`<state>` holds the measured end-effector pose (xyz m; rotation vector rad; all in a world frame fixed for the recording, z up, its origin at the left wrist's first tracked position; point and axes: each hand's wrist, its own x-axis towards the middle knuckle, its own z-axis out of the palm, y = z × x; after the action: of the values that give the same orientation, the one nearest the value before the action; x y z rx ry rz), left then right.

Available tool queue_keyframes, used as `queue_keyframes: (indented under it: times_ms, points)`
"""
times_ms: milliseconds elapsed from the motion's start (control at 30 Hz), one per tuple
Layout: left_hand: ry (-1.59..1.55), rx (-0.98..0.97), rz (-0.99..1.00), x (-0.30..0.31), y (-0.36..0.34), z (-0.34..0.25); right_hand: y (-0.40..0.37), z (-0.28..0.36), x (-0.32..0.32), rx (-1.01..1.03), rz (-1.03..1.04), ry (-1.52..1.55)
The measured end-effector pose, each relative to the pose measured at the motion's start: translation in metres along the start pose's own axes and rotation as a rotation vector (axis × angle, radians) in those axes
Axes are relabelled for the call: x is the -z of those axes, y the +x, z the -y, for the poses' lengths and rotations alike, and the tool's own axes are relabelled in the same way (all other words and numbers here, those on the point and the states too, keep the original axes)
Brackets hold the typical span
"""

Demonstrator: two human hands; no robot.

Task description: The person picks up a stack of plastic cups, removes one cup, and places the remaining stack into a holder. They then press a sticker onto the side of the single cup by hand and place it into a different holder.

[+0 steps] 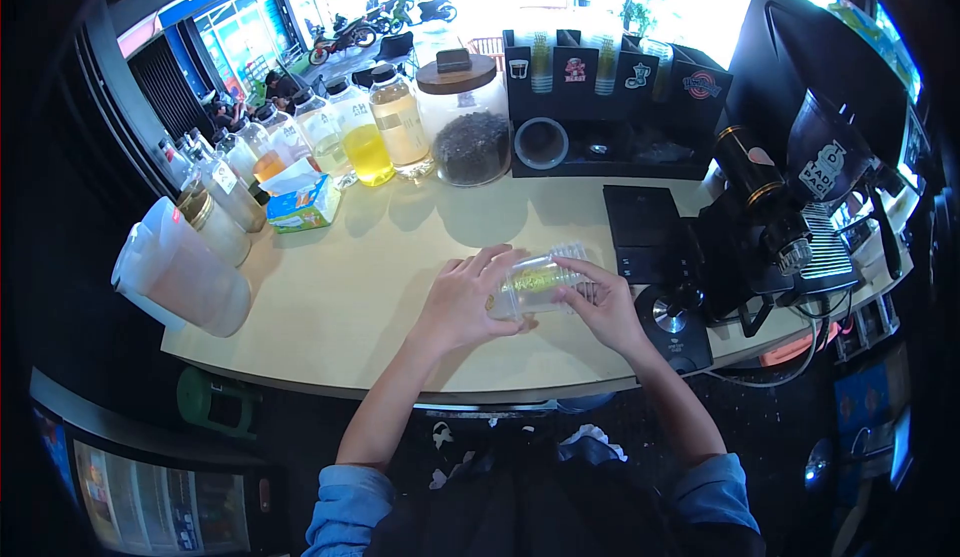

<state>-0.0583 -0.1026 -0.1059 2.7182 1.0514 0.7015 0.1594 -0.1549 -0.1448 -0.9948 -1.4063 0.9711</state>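
A short stack of clear plastic cups [540, 283] with yellow-green print lies on its side above the wooden counter [400, 257]. Around its left end are the fingers of my left hand [468, 299], thumb below. My right hand [603, 305] grips the rim end on the right between thumb and fingers. A black flat scale [645, 222] lies just beyond my right hand, and a round metal tamper [672, 314] is close to its right.
Bottles of syrup [367, 153], a wood-lidded jar [470, 142] and a black cup holder [610, 97] line the back edge. Plastic pitchers [185, 272] and a tissue box [303, 204] stand left. A black coffee machine [735, 257] is right. People [280, 87] sit outside.
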Motion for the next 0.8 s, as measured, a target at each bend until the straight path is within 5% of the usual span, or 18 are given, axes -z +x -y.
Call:
queue_keyframes:
  times_ms: [167, 233, 333, 800]
  points:
    - [-0.027, 0.085, 0.013, 0.011, -0.017, 0.025, -0.001, 0.001, 0.006, -0.005, -0.014, 0.036]
    - [-0.341, 0.301, 0.101, 0.009, -0.027, 0.041, -0.002, 0.004, 0.009, -0.018, -0.006, 0.040]
    - [-0.600, 0.344, 0.133, 0.007, -0.029, 0.054, 0.000, 0.006, 0.009, -0.027, 0.013, 0.054]
    - [-0.748, 0.243, -0.031, -0.014, -0.012, 0.043, 0.003, 0.013, -0.001, 0.064, -0.020, 0.093]
